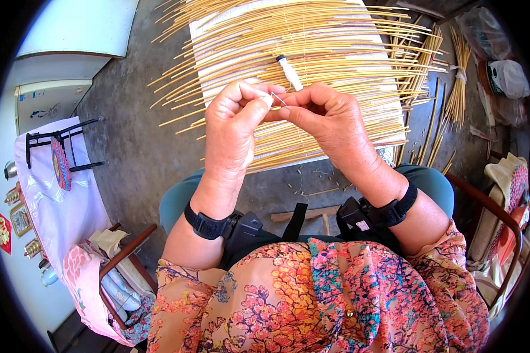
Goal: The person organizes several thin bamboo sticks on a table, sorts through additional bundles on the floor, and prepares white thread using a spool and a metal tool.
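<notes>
My left hand (pixel 238 120) is pinched at the fingertips on a thin white thread (pixel 277 99), just above the rows of long yellow sticks (pixel 288 144). The thumb and forefinger of my right hand (pixel 330 120) are closed on the same thread, close beside the left fingertips; whether a needle is there is too small to tell. The sticks lie side by side on a white board (pixel 224 29), with thin threads running across them. A white bottle-shaped object (pixel 290 73) with a black top rests on the sticks just beyond my fingers.
Tied stick bundles (pixel 458 82) and plastic bags (pixel 506 79) lie at the right. On the left are white appliances (pixel 50 103), an upturned black stool (pixel 65 153) on a cloth-covered surface (pixel 76 206), and a wooden chair (pixel 123 265). Another chair (pixel 500 217) stands at the right.
</notes>
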`<state>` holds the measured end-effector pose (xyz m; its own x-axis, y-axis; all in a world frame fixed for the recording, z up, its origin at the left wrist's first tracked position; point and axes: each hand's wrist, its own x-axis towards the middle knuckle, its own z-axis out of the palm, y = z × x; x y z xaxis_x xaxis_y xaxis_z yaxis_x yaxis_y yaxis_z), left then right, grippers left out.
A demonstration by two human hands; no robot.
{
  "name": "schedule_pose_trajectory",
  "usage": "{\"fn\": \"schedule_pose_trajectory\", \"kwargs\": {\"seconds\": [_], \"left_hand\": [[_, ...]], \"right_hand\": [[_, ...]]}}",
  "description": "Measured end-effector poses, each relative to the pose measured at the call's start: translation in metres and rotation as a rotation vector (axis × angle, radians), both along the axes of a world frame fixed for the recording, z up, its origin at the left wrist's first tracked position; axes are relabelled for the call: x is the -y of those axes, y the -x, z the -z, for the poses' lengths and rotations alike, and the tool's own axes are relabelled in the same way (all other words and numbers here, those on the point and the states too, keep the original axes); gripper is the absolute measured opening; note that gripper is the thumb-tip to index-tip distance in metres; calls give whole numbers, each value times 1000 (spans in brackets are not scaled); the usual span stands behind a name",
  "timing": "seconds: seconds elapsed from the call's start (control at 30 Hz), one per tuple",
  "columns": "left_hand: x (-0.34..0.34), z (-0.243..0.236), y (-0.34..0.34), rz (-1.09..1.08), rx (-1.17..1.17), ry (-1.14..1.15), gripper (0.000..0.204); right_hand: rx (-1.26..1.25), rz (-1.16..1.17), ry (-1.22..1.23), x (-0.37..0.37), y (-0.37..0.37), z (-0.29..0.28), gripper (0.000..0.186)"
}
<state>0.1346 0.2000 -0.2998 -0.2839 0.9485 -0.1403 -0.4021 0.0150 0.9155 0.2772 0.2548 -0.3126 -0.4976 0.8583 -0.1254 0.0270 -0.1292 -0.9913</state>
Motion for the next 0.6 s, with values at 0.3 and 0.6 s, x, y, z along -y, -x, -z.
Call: {"fn": "schedule_pose_trajectory", "kwargs": {"seconds": [0.3, 0.6], "left_hand": [[2, 3, 0, 11, 1, -6, 8], [1, 4, -1, -3, -2, 6, 9]], "right_hand": [[45, -51, 8, 1, -3, -1, 10], [20, 9, -100, 2, -2, 4, 10]]}}
